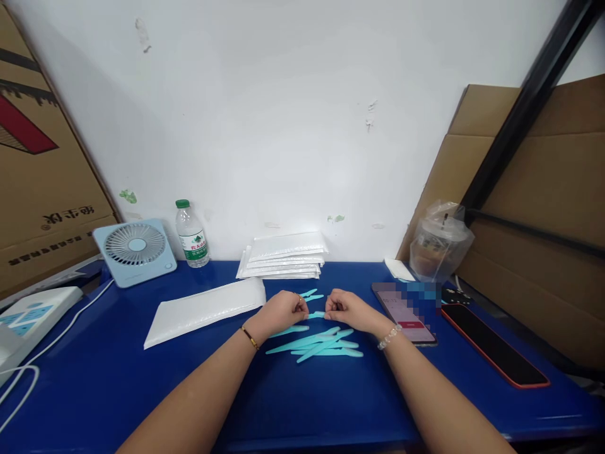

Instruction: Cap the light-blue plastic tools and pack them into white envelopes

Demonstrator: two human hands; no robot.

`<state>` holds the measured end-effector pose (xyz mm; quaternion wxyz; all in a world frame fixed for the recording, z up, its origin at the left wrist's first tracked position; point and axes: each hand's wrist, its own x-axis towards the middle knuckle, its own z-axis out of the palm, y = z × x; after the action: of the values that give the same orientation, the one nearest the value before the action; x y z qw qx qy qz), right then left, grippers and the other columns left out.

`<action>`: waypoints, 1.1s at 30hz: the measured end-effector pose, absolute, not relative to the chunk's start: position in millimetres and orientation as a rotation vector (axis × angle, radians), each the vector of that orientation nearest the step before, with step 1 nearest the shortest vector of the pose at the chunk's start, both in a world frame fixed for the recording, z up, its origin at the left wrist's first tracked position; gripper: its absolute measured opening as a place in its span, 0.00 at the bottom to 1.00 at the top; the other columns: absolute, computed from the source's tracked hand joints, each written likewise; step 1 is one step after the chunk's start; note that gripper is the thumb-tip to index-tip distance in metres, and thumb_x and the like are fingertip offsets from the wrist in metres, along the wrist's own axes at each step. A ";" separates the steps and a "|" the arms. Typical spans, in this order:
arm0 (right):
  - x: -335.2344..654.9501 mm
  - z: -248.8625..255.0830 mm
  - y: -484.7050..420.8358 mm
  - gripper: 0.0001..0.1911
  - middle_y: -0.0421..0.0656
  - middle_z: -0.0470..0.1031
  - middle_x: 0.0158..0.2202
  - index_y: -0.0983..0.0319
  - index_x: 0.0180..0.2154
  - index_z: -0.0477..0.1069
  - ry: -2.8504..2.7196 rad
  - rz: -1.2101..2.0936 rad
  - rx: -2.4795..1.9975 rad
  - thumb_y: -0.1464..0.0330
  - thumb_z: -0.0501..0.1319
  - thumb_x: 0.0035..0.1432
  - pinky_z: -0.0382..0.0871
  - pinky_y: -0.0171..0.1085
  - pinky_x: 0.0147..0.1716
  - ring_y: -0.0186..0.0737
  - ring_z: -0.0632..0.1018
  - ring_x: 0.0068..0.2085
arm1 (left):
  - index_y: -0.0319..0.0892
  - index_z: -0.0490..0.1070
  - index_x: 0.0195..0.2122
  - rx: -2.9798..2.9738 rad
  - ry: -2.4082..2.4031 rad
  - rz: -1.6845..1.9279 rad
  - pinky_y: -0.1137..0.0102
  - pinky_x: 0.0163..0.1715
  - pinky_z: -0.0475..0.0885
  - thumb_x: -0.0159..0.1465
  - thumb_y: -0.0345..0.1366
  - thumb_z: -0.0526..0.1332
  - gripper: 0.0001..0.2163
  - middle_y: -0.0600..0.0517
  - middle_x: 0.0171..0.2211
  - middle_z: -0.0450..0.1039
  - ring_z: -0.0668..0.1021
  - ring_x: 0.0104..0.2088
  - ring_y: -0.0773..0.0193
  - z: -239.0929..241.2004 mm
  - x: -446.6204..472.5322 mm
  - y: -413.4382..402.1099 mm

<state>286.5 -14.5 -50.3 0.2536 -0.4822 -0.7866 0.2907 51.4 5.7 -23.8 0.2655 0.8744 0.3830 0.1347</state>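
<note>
Between my hands is a slim turquoise eyebrow razor (316, 314), held at both ends above the blue table (326, 403). My left hand (286, 310) pinches its left end, fingertips closed. The fingers of my right hand (347, 309) are closed on the other end. Just nearer to me lies a loose pile of the same turquoise razors (314, 343), crossing one another. One more razor (295, 330) lies partly under my left hand. Beyond my hands, a couple of further razors (309, 295) rest on the table, partly hidden by my left fingers.
A white padded mailer (203, 312) lies to the left; a stack of mailers (283, 255) stands against the wall. Further left are a water bottle (193, 236) and blue fan (137, 252). Right: a phone (409, 318), a red-edged dark phone (494, 347) and a bagged drink cup (439, 243).
</note>
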 end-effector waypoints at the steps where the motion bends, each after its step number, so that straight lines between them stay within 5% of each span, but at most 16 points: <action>1: 290.6 -49.7 -13.1 0.10 0.40 0.66 0.30 0.62 0.27 0.71 -2.105 0.768 -1.331 0.61 0.62 0.51 0.62 0.31 0.27 0.32 0.67 0.28 | 0.41 0.75 0.29 2.363 1.060 0.382 0.73 0.26 0.62 0.57 0.37 0.56 0.09 0.51 0.28 0.75 0.73 0.27 0.65 -24.4 51.3 7.2; 10: 310.7 -44.3 -8.4 0.06 0.41 0.70 0.29 0.61 0.27 0.74 -1.899 0.497 -1.567 0.66 0.62 0.48 0.62 0.34 0.30 0.35 0.69 0.29 | 0.42 0.73 0.36 2.405 1.235 0.617 0.71 0.32 0.65 0.55 0.42 0.60 0.11 0.49 0.34 0.72 0.73 0.34 0.61 -33.7 45.1 28.3; 13: 300.5 -40.1 -13.0 0.09 0.42 0.71 0.30 0.61 0.28 0.75 -1.926 0.532 -1.471 0.64 0.60 0.51 0.62 0.34 0.29 0.34 0.69 0.28 | 0.42 0.74 0.31 2.357 1.197 0.414 0.72 0.26 0.63 0.51 0.46 0.62 0.13 0.52 0.29 0.72 0.73 0.29 0.63 -14.9 32.7 19.5; 16: 290.4 -36.1 -18.0 0.11 0.43 0.72 0.31 0.61 0.29 0.76 -1.961 0.596 -1.425 0.61 0.60 0.51 0.63 0.34 0.28 0.35 0.70 0.28 | 0.44 0.75 0.25 2.350 1.216 0.075 0.73 0.21 0.59 0.43 0.39 0.67 0.08 0.54 0.24 0.72 0.71 0.23 0.65 0.0 22.4 6.6; 19: 281.4 -33.9 -22.6 0.13 0.43 0.74 0.29 0.60 0.31 0.77 -1.984 0.730 -1.375 0.59 0.60 0.51 0.62 0.33 0.27 0.36 0.70 0.28 | 0.44 0.74 0.21 2.373 1.238 0.012 0.72 0.21 0.58 0.46 0.34 0.63 0.02 0.53 0.22 0.73 0.71 0.22 0.65 -1.8 26.3 0.3; 24: 271.9 -35.9 -25.9 0.14 0.40 0.72 0.22 0.63 0.33 0.76 -1.933 1.056 -1.276 0.59 0.64 0.47 0.61 0.31 0.24 0.33 0.69 0.24 | 0.44 0.74 0.28 2.405 1.158 0.285 0.73 0.23 0.59 0.54 0.36 0.58 0.06 0.53 0.26 0.74 0.72 0.25 0.65 -20.4 48.4 5.9; 33: 285.8 -35.0 -22.6 0.14 0.40 0.72 0.21 0.64 0.29 0.75 -1.860 1.105 -1.302 0.60 0.65 0.46 0.63 0.31 0.23 0.33 0.70 0.22 | 0.42 0.73 0.32 2.324 1.111 0.439 0.73 0.26 0.61 0.58 0.41 0.56 0.10 0.53 0.27 0.72 0.71 0.27 0.65 -25.6 53.4 14.0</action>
<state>285.8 -22.6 -35.0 0.3034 -0.4912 -0.7019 0.4171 53.4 14.0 -25.6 0.2612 0.8585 0.4104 0.1623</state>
